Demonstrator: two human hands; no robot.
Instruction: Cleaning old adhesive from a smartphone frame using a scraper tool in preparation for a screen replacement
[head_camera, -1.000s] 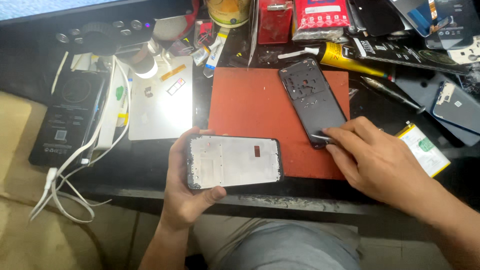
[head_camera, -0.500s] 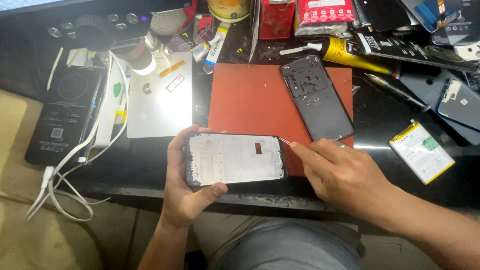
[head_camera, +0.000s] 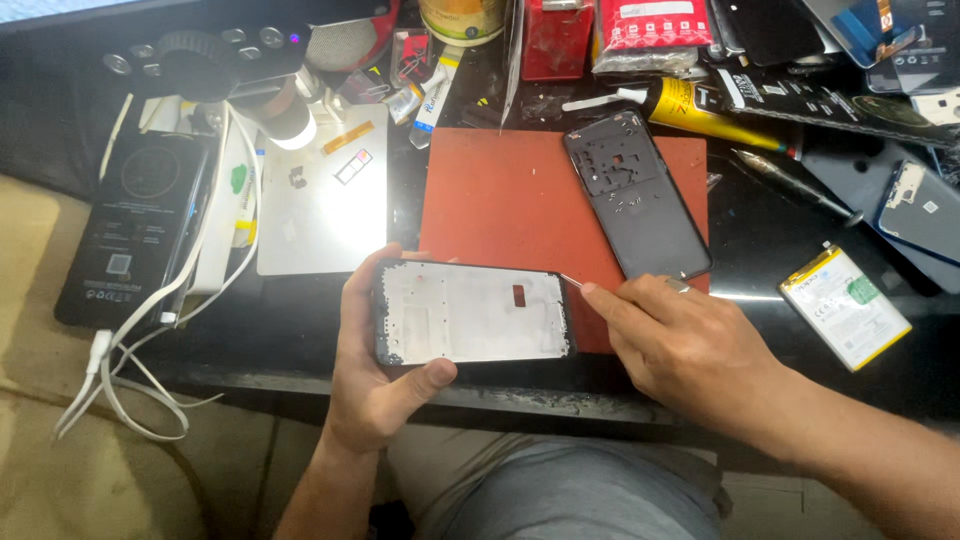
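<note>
My left hand grips an opened phone frame from below, held flat over the near edge of the red work mat; its pale inner side faces up. My right hand pinches a thin metal tool whose tip touches the frame's top right corner. A dark phone back cover lies inner side up on the mat's right part, apart from both hands.
A phone battery lies right of my right hand. A screwdriver, glue tube and boxes crowd the back. A silver plate, black box and white cables sit at left.
My right hand left the back cover on the mat and moved left and nearer, bringing the thin tool's tip to the frame's right corner. My left hand kept holding the frame.
</note>
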